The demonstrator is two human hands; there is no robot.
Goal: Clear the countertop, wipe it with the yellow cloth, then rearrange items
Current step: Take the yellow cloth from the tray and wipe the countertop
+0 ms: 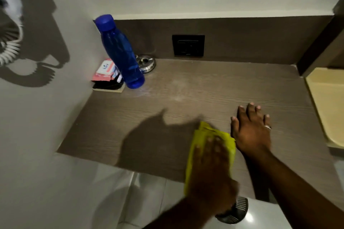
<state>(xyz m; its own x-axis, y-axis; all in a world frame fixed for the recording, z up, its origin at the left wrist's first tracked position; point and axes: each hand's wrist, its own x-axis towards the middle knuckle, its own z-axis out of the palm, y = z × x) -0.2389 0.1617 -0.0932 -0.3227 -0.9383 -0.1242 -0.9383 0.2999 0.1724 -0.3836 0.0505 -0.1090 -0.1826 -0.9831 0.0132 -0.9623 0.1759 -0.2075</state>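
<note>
Left hand (210,165), blurred, lies flat on the yellow cloth (208,134) at the desk's (186,89) 6 o'clock edge, fingers spread over it. Right hand (251,132) rests palm-down just beside, fingers apart, holding nothing. At 10 o'clock: blue bottle (122,52), pink packet (105,70), steel ashtray (147,63).

A single head-worn wide-angle view looks forward and steeply down from close above the near edge of a brown wood-grain worktop (186,87). It faces the back wall with a black socket plate (188,45), taking in the left corner, pale side wall and glossy tiled floor (149,191) below.
</note>
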